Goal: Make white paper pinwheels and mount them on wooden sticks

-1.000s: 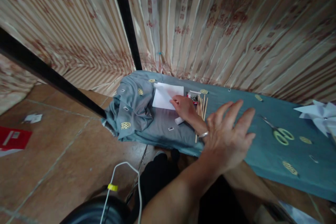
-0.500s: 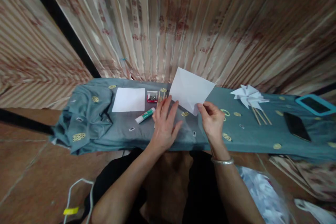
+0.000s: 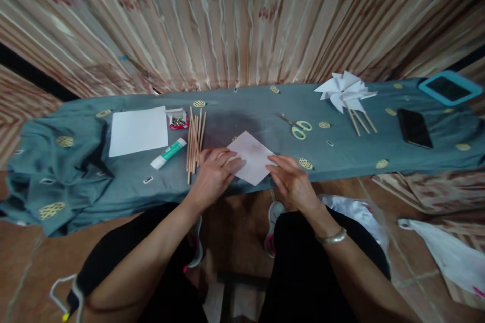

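A square white sheet of paper [image 3: 252, 154], turned with one corner toward me, is held between my hands near the front edge of the cloth-covered bench. My left hand [image 3: 212, 174] is closed on its left corner, with the fingers lying over the top. At the right corner, my right hand [image 3: 293, 181] pinches the edge between thumb and fingers. Just left of my left hand lies a bunch of thin wooden sticks [image 3: 195, 136]. Scissors with pale green handles [image 3: 297, 128] rest beyond my right hand.
To the left are a stack of white paper [image 3: 138, 131], a glue stick [image 3: 168, 154] and a small red box of metal pins [image 3: 177, 120]. White paper pinwheels [image 3: 344, 91] on sticks, a black phone [image 3: 415, 128] and a blue-framed tablet [image 3: 450, 87] lie right. A curtain [image 3: 227, 25] hangs behind.
The paper has come down toward me from a raised, tilted position. My left hand, earlier spread beside it, now holds its left corner. The camera view has shifted, showing the scissors fully.
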The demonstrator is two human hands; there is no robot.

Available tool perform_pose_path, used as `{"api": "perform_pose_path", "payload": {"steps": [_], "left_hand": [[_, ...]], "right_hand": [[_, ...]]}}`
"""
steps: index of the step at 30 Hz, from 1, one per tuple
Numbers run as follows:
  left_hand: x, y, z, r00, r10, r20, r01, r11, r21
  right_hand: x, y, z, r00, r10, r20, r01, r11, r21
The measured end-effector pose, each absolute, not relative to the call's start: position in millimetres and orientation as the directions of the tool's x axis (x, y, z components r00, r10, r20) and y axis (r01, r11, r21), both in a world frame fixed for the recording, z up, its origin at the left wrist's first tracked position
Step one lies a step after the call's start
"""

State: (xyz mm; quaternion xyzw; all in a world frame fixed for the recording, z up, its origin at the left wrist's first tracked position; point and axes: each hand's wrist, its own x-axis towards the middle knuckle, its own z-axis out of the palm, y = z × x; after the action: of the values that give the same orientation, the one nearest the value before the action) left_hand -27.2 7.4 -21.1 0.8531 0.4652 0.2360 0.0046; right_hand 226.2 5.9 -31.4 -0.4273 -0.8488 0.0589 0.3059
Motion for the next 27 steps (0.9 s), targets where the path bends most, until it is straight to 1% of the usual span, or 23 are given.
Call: {"api": "perform_pose_path", "payload": {"steps": [3, 5, 7, 10, 14, 18, 24, 25, 27], "left_hand": [[-26.1, 4.0, -26.6, 0.483, 0.829, 0.283, 0.769, -0.556, 0.316], [-25.8, 3.6, -28.3, 0.462, 0.854, 0.24, 0.764, -0.521, 0.381], [-26.0, 5.5, -30.2, 0.406, 0.883, 0.235, 0.761, -0.469, 0.449], [-26.7, 11.6, -33.9, 0.31, 0.918, 0.249, 0.746, -0.397, 0.535], [-28.4, 19.1, -37.4, 0.247, 0.934, 0.258, 0.713, -0.355, 0.605], [-31.9, 22.4, -41.4, 0.198, 0.945, 0.259, 0.719, -0.32, 0.617], [-39.3, 27.7, -46.2, 0.206, 0.936, 0.286, 0.723, -0.343, 0.6], [-39.5, 28.2, -44.8, 0.209, 0.933, 0.292, 0.735, -0.347, 0.582], [-37.2, 27.5, -40.2, 0.225, 0.916, 0.331, 0.782, -0.373, 0.499]], "right_hand": [[226.8, 4.9, -35.1, -0.408, 0.813, 0.416, 0.66, 0.577, -0.481], [224.3, 7.0, -35.1, -0.366, 0.852, 0.374, 0.635, 0.523, -0.569], [219.9, 11.4, -34.1, -0.313, 0.891, 0.329, 0.624, 0.454, -0.636], [212.0, 21.3, -33.2, -0.217, 0.94, 0.263, 0.627, 0.341, -0.701], [203.7, 37.2, -35.1, -0.091, 0.973, 0.21, 0.616, 0.221, -0.756], [198.7, 49.9, -36.2, -0.029, 0.985, 0.172, 0.623, 0.152, -0.767], [194.4, 56.0, -33.7, -0.018, 0.987, 0.163, 0.678, 0.132, -0.723], [193.8, 56.2, -33.6, -0.016, 0.987, 0.159, 0.688, 0.126, -0.715], [192.8, 56.5, -33.7, -0.015, 0.989, 0.149, 0.704, 0.116, -0.7]]}}
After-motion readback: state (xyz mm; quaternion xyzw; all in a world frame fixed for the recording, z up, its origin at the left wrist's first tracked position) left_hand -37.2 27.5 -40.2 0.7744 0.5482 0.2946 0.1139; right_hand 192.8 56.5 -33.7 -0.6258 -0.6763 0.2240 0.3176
